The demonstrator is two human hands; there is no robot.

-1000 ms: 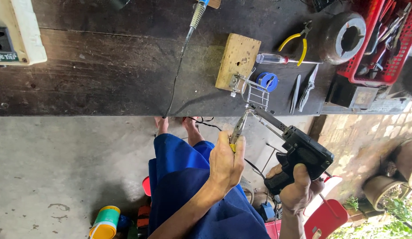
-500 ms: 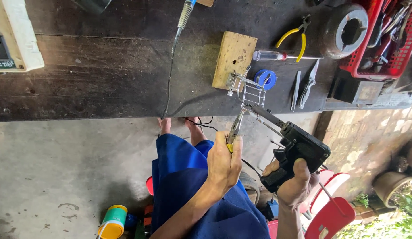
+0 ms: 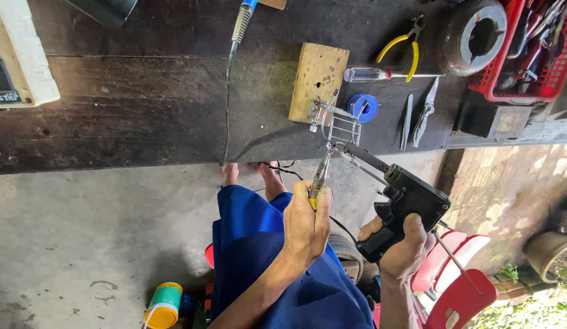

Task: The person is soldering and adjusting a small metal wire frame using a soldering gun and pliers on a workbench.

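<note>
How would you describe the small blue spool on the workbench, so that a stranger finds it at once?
Start at the dark wooden workbench and find the pale wooden block on it. Just right of the block's lower end lies the blue spool, beside a thin wire frame. It is the only round, blue thing among the tools.

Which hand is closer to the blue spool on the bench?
Left. The left hand, gripping pliers, sits below the blue spool; the right hand, holding the black soldering gun, is farther down.

Solder spool (image 3: 362, 107) just right of wooden block (image 3: 318, 81)
</note>
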